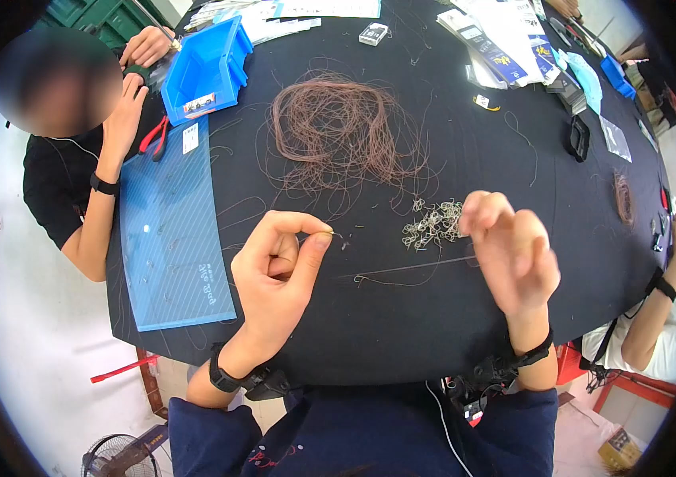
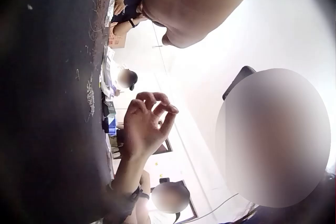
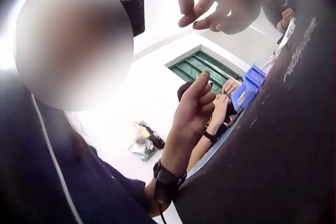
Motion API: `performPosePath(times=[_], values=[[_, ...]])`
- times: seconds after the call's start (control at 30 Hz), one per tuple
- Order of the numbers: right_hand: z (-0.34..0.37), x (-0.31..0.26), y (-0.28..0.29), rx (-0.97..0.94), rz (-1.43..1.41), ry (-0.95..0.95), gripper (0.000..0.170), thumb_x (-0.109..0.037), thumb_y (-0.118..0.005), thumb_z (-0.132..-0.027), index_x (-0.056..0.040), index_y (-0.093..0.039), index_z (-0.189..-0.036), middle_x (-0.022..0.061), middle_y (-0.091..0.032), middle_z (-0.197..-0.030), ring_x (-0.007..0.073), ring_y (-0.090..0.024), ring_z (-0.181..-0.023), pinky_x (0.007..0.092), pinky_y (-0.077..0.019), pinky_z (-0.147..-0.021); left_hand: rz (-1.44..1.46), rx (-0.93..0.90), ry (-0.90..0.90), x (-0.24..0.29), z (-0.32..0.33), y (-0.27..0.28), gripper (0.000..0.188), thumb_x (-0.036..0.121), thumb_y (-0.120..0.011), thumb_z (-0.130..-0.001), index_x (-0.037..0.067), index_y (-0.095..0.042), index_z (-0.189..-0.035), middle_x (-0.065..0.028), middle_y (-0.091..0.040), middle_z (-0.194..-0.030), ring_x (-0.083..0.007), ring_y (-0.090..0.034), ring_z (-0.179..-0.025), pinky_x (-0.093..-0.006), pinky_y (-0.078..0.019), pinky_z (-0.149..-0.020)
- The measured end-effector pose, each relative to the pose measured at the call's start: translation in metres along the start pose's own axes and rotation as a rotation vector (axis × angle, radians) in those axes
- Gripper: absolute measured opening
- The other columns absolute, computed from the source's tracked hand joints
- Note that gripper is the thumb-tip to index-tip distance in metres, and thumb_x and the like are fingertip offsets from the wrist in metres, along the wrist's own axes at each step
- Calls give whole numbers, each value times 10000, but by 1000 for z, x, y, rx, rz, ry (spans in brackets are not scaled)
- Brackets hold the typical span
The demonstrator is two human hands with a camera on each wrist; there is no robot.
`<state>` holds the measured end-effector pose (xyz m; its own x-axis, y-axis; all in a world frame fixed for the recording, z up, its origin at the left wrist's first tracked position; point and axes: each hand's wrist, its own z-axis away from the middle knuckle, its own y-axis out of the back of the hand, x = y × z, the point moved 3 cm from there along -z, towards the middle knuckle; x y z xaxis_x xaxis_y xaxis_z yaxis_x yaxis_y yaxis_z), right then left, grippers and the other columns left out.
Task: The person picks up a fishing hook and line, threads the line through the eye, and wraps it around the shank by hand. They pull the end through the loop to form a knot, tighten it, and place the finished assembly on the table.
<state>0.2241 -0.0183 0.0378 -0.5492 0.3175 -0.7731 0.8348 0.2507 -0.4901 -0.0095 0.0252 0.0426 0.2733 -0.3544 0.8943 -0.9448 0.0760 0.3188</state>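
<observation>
The left hand (image 1: 278,262) pinches a thin piece (image 1: 339,234), possibly a hook, between thumb and forefinger; its free end juts rightward from the fingertips, its long axis running roughly toward the other hand. The wrist bends inward, with the remaining fingers curled. The right hand (image 1: 517,258) is raised palm inward, its fingers loosely bent; blur hides whether they hold the fine line (image 1: 433,263) that reaches them from the left. The pile of small metal hooks (image 1: 432,225) lies on the bench (image 1: 402,342) between the hands, just left of the right fingers, the nearer ones. Beyond both hands' fingers sprawls a brown line coil (image 1: 282,111).
</observation>
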Motion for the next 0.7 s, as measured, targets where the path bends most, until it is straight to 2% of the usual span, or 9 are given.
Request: performPosePath(times=[0.07, 0.17, 0.2, 0.27, 0.33, 0.37, 0.4, 0.53, 0.7], values=[[-2, -2, 7, 14, -201, 10, 276, -333, -500, -928, -122, -551, -758, 113, -594, -958, 290, -514, -1059, 408, -327, -995, -62, -22, -25, 1, 1, -1, 87, -8, -659, -812, 38, -628, -879, 87, -296, -533, 11, -219, -485, -197, -158, -460], [0, -1, 17, 35, -467, 7, 217, -302, -503, -931, -114, -532, -827, 67, -575, -882, 249, -523, -1023, 406, -336, -991, -181, -85, -29, 0, -1, -3, 108, -24, -658, -793, 48, -628, -868, 42, -304, -527, -28, -246, -462, -211, -208, -448], [-2, -2, 15, 114, -396, 23, 152, -240, -502, -942, -92, -528, -920, 24, -533, -805, 192, -532, -900, 375, -389, -920, -243, -126, -41, -1, -2, -3, 104, -16, -657, -792, 50, -621, -863, 23, -338, -528, -55, -290, -450, -223, -246, -447], [-1, 0, 20, 173, -261, -49, 131, -202, -498, -948, -75, -529, -955, 16, -513, -784, 164, -514, -822, 351, -414, -854, -364, -209, -66, -2, -4, -5, 96, 0, -655, -789, 54, -607, -853, -15, -408, -531, -108, -377, -425, -245, -320, -444], [-2, 3, 19, 230, -170, -68, 144, -142, -495, -951, -45, -527, -1052, 7, -488, -753, 124, -486, -735, 310, -434, -744, -447, -302, -93, -2, -3, -8, 91, 23, -652, -789, 55, -590, -847, -47, -505, -582, -168, -489, -472, -277, -389, -471], [-1, 3, 19, 242, -164, -86, 164, -143, -499, -949, -40, -520, -1074, 9, -488, -750, 123, -487, -737, 307, -435, -740, -490, -348, -107, -2, -2, -9, 92, 35, -651, -790, 56, -581, -844, -63, -553, -607, -199, -545, -496, -293, -423, -485], [-1, 3, 20, 253, -157, -105, 185, -145, -503, -947, -36, -513, -1097, 10, -487, -747, 122, -488, -738, 304, -436, -736, -501, -398, -81, -4, -1, -9, 95, 61, -640, -801, 58, -555, -844, -79, -627, -696, -244, -625, -600, -322, -474, -521], [-2, 3, 21, 352, -118, -95, 269, -139, -510, -942, -31, -472, -1186, 18, -496, -748, 119, -483, -715, 289, -433, -706, -587, -373, -103, -10, -1, -6, 101, 49, -642, -790, 56, -555, -842, -87, -616, -695, -241, -618, -599, -320, -464, -521], [-1, 3, 20, 310, -7, -105, 290, -137, -524, -934, -32, -445, -1193, 41, -540, -758, 103, -461, -647, 260, -418, -659, -666, -297, -119, -16, -3, -2, 102, 33, -667, -762, 52, -597, -835, -78, -533, -626, -194, -560, -534, -288, -418, -507]])
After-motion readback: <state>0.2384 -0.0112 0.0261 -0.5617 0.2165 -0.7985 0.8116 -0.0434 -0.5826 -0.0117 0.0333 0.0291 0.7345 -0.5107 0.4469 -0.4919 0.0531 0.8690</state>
